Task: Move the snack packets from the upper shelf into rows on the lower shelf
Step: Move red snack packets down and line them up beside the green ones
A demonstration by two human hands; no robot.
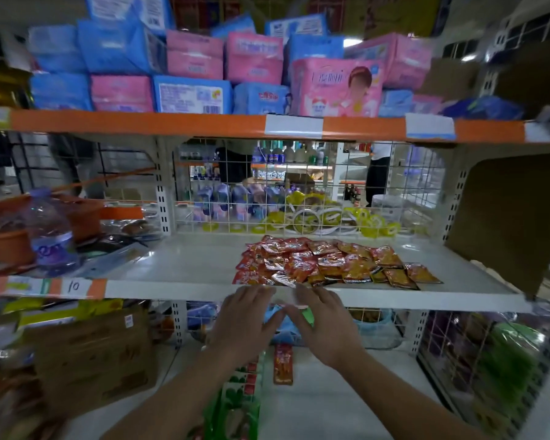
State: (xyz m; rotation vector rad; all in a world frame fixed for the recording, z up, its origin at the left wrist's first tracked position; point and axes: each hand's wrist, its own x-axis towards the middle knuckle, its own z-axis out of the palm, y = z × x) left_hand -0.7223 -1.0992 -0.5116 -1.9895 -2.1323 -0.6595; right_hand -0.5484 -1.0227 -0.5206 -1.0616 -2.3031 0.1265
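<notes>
Left hand point(245, 322) and right hand point(324, 325), fingers spread wide, at upper shelf point(172, 289) edge below snack packets point(315, 263) pile

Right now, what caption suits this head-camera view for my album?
Left hand and right hand near red snack packets heaped on a white shelf.

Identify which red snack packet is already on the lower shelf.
The lone narrow red packet beside the green packets; the other packets lie heaped on the upper shelf.
</notes>
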